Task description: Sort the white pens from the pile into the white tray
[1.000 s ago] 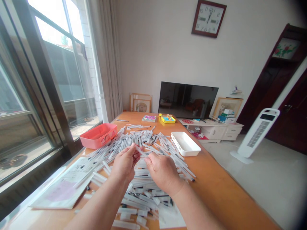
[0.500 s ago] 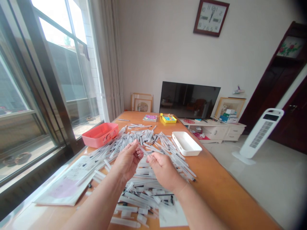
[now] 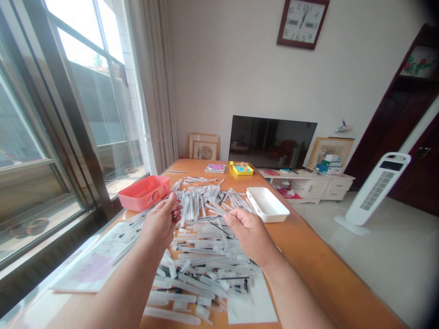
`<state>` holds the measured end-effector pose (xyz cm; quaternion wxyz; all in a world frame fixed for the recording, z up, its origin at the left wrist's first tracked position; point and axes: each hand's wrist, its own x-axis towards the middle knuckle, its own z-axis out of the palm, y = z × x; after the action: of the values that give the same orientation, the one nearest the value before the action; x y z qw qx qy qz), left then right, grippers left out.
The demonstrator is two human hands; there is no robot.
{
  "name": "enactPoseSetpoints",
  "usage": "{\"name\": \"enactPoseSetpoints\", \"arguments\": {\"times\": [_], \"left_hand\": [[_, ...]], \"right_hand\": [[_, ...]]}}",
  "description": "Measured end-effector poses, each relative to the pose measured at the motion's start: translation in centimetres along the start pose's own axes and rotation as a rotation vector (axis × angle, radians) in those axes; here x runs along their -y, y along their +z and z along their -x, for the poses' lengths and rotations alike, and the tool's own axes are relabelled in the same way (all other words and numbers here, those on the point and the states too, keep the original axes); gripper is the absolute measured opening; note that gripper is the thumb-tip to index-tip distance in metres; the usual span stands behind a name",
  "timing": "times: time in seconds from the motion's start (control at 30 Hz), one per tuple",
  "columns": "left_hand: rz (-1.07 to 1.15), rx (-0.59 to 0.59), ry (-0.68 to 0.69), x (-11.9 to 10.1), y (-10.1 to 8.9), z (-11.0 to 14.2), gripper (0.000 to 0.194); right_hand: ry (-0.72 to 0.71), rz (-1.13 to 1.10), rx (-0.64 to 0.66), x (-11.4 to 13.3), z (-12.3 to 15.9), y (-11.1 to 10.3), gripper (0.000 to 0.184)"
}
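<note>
My right hand (image 3: 250, 235) is closed, thumb pressed against the fingers, in a pinch on a translucent pen barrel (image 3: 216, 208) that points away to the upper left. My left hand (image 3: 161, 221) hovers apart from it over the left part of the pile, fingers curled and thumb up; whatever may be inside the fingers is hidden. Below and between both hands spreads a heap of clear pen barrels (image 3: 202, 244), with caps (image 3: 180, 305) and thin black refills mixed in. More pens (image 3: 192, 203) lie bunched beyond the hands.
A pink bin (image 3: 146, 201) stands left of the pile, a white tray (image 3: 264, 210) right of it. A booklet (image 3: 85, 269) lies at left and a white sheet (image 3: 254, 310) near the front. A yellow box (image 3: 243, 170) and a colourful book (image 3: 215, 168) sit at the table's far end.
My hands have moved apart: the left has shifted left, the right a little to the right. The translucent piece that was between them now shows only at my right hand.
</note>
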<state>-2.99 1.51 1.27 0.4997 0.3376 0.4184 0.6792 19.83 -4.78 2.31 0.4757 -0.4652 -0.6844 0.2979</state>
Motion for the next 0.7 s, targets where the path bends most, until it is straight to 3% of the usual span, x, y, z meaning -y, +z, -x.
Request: {"name": "enactPoseSetpoints", "arguments": {"times": [0.1, 0.23, 0.37, 0.5, 0.7], "left_hand": [[-0.303, 0.093, -0.007, 0.5, -0.3, 0.1, 0.047], [-0.774, 0.233, 0.033, 2.0, -0.3, 0.4, 0.047], [-1.095, 0.290, 0.092, 3.1, -0.6, 0.2, 0.041], [-1.244, 0.345, 0.230, 3.9, -0.7, 0.2, 0.031], [-1.286, 0.441, 0.256, 5.4, -0.9, 0.1, 0.028]], "right_hand": [[0.063, 0.256, -0.082, -2.0, -0.6, -0.8, 0.036], [0.221, 0.649, 0.027, -4.1, -0.9, -0.8, 0.035], [0.175, 0.823, 0.071, -4.2, -0.6, 0.3, 0.038], [0.109, 0.900, 0.095, -3.9, -0.4, 1.7, 0.040], [0.217, 0.971, 0.102, -4.9, -1.3, 1.4, 0.031]]}}
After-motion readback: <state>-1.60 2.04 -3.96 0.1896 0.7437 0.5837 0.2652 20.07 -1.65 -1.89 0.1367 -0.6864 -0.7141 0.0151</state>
